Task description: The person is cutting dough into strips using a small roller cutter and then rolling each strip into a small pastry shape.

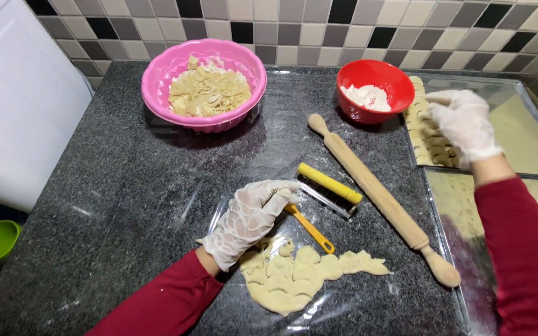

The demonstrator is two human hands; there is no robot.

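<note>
Steadying dough (pixel 300 274) on the counter (pixel 126 186) with left hand (pixel 250 218), fingers loose, resting by the yellow cutter (pixel 309 227), grasping nothing. Reaching with right hand (pixel 465 124) over the glass tray (pixel 530 149), fingertips pinched on a cut piece (pixel 428 134) among the rows, presumably keeping pieces apart.

The light is bright and even from above, with shiny white spots on the dark counter (pixel 126 186), small soft shadows under the pink bowl (pixel 203 84), and the picture bends a little at its edges.
</note>
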